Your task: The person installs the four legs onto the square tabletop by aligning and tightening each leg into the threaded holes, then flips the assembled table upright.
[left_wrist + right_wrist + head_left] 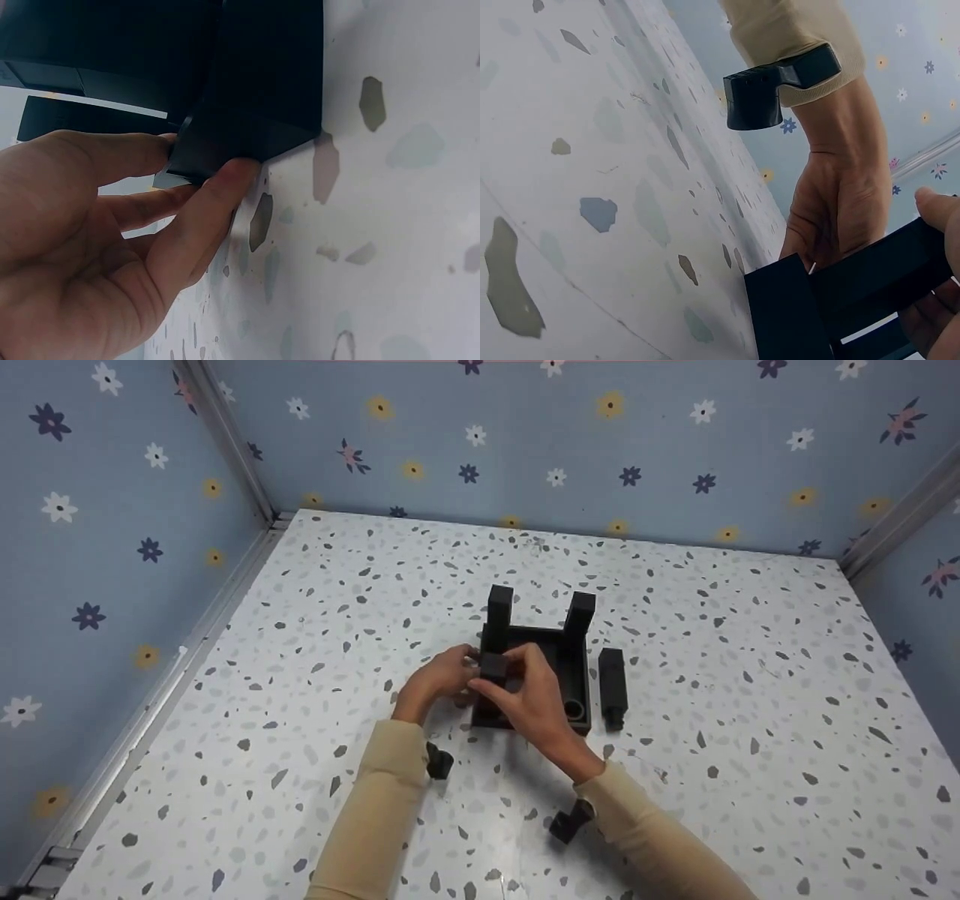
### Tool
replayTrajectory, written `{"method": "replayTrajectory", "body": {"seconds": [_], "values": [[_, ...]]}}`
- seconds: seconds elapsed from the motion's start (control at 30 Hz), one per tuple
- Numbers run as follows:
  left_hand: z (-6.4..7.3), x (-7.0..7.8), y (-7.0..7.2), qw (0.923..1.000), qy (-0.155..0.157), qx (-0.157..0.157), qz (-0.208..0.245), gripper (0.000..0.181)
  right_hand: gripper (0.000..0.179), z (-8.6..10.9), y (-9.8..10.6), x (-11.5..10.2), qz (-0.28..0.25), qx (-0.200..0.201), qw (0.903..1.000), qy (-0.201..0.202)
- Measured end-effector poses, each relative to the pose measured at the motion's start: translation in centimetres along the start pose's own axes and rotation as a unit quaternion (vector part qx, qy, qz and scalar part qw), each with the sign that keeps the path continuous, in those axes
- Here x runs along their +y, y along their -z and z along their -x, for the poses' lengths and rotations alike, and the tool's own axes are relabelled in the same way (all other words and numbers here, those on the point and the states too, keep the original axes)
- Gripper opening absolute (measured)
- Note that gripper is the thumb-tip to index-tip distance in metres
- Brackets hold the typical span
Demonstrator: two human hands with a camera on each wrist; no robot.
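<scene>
An upturned black square base [584, 690] with raised walls lies on the table, like a small table turned over. Two black square legs, one [500, 611] far left and one [580, 615] far right, stand on it. A third leg [493, 666] stands at the near left corner, pinched near its top by my right hand [538, 701] between thumb and fingers. My left hand [441, 675] grips the base's left side; in the left wrist view its fingers hold a corner [217, 142]. A round socket [574, 710] shows at the near right corner.
A loose black leg [613, 682] with a threaded-looking end lies right of the base. The speckled white table [720, 675] is bounded by a flowered blue wall [525, 457] behind and panels at the sides. Black wrist devices [568, 823] sit by both sleeves.
</scene>
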State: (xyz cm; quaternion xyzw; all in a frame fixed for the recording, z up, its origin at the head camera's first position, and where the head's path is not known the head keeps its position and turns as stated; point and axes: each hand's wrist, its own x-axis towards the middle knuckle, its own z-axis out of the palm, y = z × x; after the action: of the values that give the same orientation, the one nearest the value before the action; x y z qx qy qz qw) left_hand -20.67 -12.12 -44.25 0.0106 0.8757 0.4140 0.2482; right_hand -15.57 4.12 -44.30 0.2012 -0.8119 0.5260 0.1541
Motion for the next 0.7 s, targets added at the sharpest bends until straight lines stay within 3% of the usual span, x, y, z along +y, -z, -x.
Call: {"method": "replayTrajectory", "body": {"seconds": [0.7], "values": [[0.09,0.12,-0.14,0.9998,-0.014,0.006,-0.014,0.047,0.048,-0.26,0.31,-0.48,0.022,-0.031,0.9989,-0.026]]}}
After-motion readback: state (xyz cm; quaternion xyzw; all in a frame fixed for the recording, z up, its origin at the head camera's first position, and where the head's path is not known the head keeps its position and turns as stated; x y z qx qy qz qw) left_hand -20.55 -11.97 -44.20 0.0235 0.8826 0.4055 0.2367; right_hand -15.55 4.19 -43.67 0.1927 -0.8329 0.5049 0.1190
